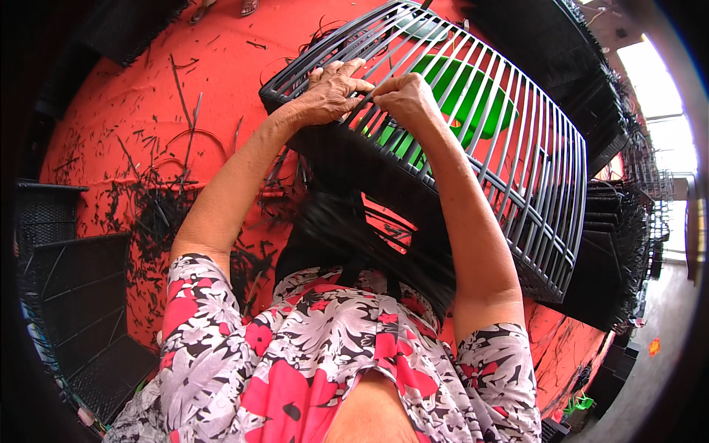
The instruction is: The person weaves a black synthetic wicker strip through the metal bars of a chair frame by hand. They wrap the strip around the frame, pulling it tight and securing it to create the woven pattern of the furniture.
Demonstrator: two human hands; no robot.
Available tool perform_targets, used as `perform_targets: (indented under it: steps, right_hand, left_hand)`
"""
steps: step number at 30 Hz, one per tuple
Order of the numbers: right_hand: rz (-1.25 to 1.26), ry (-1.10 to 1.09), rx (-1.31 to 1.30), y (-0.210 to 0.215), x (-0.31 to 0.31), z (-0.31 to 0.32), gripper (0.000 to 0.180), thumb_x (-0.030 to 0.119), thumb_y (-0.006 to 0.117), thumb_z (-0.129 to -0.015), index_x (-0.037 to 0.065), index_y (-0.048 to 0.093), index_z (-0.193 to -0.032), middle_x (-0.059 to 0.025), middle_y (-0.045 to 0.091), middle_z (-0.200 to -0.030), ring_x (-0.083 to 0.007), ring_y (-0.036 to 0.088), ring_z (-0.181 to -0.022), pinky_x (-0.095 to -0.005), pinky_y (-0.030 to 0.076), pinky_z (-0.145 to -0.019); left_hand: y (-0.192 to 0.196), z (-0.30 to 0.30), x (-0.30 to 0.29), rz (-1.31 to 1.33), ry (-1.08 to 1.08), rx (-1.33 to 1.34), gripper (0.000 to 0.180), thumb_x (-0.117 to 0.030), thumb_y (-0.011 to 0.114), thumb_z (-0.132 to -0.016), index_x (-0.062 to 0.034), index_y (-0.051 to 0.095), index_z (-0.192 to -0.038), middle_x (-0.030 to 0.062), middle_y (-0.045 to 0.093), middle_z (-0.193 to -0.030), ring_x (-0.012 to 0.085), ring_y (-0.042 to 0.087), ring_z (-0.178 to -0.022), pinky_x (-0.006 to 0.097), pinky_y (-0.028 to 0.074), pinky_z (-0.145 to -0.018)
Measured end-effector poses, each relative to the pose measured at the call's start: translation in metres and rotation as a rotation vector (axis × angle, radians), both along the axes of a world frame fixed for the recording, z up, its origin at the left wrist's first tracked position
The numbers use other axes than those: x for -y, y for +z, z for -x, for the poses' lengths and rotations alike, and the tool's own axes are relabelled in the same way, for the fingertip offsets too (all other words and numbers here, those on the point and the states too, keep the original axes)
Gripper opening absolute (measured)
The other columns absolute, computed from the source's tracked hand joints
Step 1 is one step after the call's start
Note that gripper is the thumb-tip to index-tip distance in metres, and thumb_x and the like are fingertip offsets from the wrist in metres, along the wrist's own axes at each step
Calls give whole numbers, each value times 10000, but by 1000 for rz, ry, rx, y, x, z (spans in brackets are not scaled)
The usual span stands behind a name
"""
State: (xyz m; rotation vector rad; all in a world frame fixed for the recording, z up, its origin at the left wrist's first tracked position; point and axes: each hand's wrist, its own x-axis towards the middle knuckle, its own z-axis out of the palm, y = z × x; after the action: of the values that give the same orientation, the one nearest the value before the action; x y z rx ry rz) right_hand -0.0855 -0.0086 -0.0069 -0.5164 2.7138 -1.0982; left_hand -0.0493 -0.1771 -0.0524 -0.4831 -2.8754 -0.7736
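A large dark grey frame of close-set parallel bars (509,159) lies tilted before me, with black woven-looking material (377,155) along its near side. My left hand (332,92) rests on the bars at the frame's left end, fingers spread, the index finger reaching toward my right hand. My right hand (406,100) is closed in a pinch over the bars, just beside the left fingertips. Whatever its fingers grip is too small and hidden to make out. Through the bars show a green plastic piece (473,96) and a pale round dish-like thing (421,26).
Black strip offcuts (159,214) litter the red floor covering (244,74) on the left. Black woven panels (77,295) stand at the left edge. Stacked black woven pieces (546,55) crowd the right side. Another person's feet (249,7) show at the top.
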Motion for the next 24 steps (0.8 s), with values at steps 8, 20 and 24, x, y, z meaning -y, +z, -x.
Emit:
perform_targets:
  steps: [8,20,24]
  right_hand:
    - [153,-48,-111,3,-8,-13,174,190,646,-734,48,687,-826,-62,609,-595,-131,586,-531,-278,483,-570]
    - [527,81,177,-6,24,-20,175,170,633,-770,15,672,-843,-15,603,-624,-61,534,-508,-206,432,-469]
    - [478,-60,176,-6,21,-20,147,152,633,-733,10,664,-708,-25,599,-568,-64,530,-473,-212,438,-443]
  left_hand:
    - [19,7,20,-449,-152,139,116,-138,613,-763,-38,591,-820,103,391,-1236,215,375,-1143,324,298,-953]
    - [24,-1,42,-465,-148,-44,143,-103,596,-790,-79,602,-931,72,455,-1188,199,391,-1169,325,320,-963]
    - [1,-12,51,-445,114,-98,172,-122,585,-789,-95,621,-955,108,444,-1241,274,383,-1183,359,305,-1000]
